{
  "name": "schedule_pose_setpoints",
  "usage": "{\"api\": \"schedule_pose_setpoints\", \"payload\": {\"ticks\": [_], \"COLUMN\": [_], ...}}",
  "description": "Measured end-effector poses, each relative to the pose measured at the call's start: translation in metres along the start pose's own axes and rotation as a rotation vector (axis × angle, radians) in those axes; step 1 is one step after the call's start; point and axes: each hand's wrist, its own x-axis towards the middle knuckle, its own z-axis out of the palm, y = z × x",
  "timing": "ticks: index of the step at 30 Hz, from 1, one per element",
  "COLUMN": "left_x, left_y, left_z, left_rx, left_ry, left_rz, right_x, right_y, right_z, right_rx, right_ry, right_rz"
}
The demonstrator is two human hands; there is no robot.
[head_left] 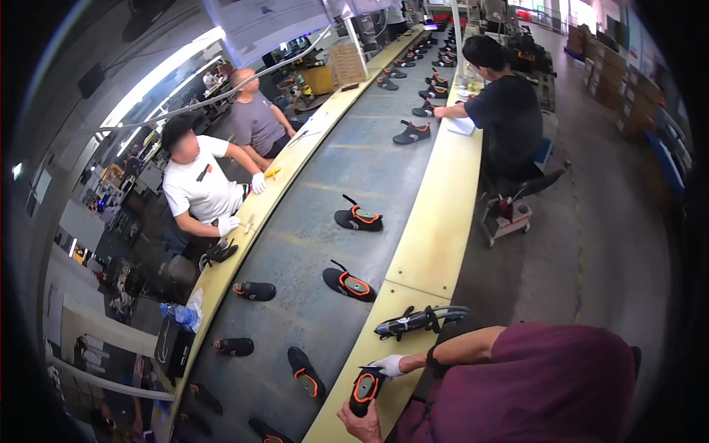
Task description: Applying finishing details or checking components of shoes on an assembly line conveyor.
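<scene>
Hands [360, 424] seemingly grip a shoe [364, 391] at both ends.

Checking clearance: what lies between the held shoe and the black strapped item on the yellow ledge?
The gloved hand and bare yellow ledge, in the head view.

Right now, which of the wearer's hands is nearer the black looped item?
Right. Right hand just below the black looped item in frame; left hand farther down, at the held shoe.

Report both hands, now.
Left hand: closed, holding a black shoe by one end.
Right hand: gloved, at the shoe's other end; open or closed, cannot tell.
</scene>
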Motion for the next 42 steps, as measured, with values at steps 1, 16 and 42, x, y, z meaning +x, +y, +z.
{"api": "schedule_pose_setpoints", "payload": {"ticks": [1, 16, 42], "left_x": [0.021, 0.012, 0.044], "left_y": [0.011, 0.076, 0.106], "left_z": [-0.01, 0.012, 0.041], "left_rx": [0.051, 0.09, 0.197], "left_ry": [0.007, -0.159, -0.116], "left_rz": [0.05, -0.087, -0.116], "right_x": [0.007, -0.065, -0.094], "right_y": [-0.021, -0.008, -0.045], "right_z": [0.002, -0.034, -0.148], "right_rx": [0.021, -0.46, -0.307], "right_ry": [0.008, 0.334, 0.428], "right_rz": [0.077, 0.085, -0.23]}}
